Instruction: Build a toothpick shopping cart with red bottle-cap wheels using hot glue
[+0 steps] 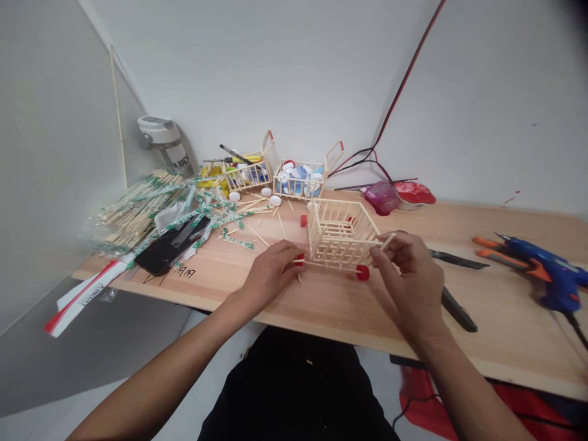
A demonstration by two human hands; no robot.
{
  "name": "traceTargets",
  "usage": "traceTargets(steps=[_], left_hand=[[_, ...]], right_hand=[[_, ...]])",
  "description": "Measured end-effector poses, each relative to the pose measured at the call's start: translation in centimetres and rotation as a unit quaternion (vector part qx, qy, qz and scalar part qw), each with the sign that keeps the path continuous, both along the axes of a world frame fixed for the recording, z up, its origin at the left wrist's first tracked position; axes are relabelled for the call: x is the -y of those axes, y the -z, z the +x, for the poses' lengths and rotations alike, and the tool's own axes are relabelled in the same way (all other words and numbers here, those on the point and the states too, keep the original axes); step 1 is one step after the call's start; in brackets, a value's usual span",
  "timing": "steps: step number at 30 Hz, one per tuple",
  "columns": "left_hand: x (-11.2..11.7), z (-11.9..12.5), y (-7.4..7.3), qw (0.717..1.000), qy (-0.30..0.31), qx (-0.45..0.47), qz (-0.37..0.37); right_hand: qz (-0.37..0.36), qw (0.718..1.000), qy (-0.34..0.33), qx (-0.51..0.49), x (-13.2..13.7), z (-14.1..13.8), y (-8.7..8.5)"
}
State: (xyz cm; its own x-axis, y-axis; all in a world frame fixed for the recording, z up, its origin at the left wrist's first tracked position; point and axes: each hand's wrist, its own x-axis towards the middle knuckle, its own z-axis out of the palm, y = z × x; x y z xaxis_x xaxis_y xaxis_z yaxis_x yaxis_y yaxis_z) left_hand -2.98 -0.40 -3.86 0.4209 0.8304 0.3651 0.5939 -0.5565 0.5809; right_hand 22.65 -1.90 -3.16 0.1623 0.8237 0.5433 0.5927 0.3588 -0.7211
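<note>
A small cart made of wooden sticks stands on the wooden table, with red bottle-cap wheels at its base. My left hand is closed in a pinch at the cart's lower left corner, by a red wheel. My right hand is closed on a thin stick at the cart's upper right corner. Both hands touch the cart.
Two finished stick carts filled with bottle caps stand at the back. Wrapped chopsticks and a black phone lie to the left. A blue glue gun, a knife, a pink cup and red wires are to the right.
</note>
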Motion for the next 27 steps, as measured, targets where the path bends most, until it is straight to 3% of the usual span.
traceTargets(steps=[19, 27], left_hand=[[-0.4, -0.4, -0.8, 0.999, -0.009, -0.006, -0.033], [-0.7, -0.7, -0.3, 0.999, -0.022, 0.013, -0.032]], right_hand=[[0.032, 0.996, 0.008, 0.085, 0.5, -0.3, -0.1], [0.036, 0.998, -0.016, 0.048, 0.2, 0.2, 1.0]])
